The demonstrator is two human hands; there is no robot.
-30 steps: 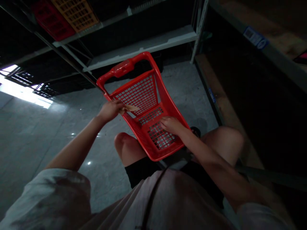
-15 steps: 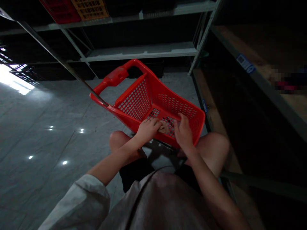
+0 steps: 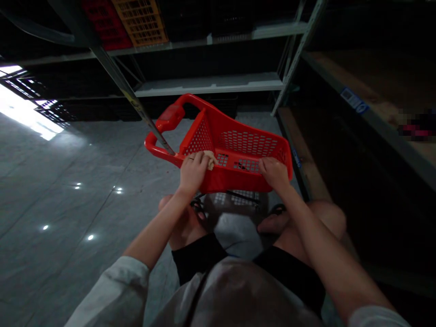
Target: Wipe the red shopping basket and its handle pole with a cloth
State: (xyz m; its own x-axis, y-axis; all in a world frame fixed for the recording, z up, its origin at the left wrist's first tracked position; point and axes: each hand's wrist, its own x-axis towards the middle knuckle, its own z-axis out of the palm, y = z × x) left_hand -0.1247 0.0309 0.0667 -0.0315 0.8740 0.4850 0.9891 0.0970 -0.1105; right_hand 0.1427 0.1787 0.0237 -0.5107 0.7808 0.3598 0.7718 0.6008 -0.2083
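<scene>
A red plastic shopping basket (image 3: 238, 145) with a perforated wall and a thick red handle (image 3: 168, 119) is held above my knees, open side up. My left hand (image 3: 194, 170) grips its near rim at the left corner and presses a small pale cloth (image 3: 211, 160) against the rim. My right hand (image 3: 274, 173) grips the near rim at the right. A thin metal rod (image 3: 136, 102) runs from the upper left down to the basket's left end.
Grey metal shelving (image 3: 207, 84) stands ahead, with red and orange crates (image 3: 141, 20) on an upper shelf. A wooden shelf (image 3: 368, 95) with a blue label runs along the right. Glossy grey floor (image 3: 68, 190) spreads to the left. My knees (image 3: 327, 218) are below the basket.
The basket has turned from tilted toward me to level with its near wall facing me. Both hands moved from inside the basket to its near rim.
</scene>
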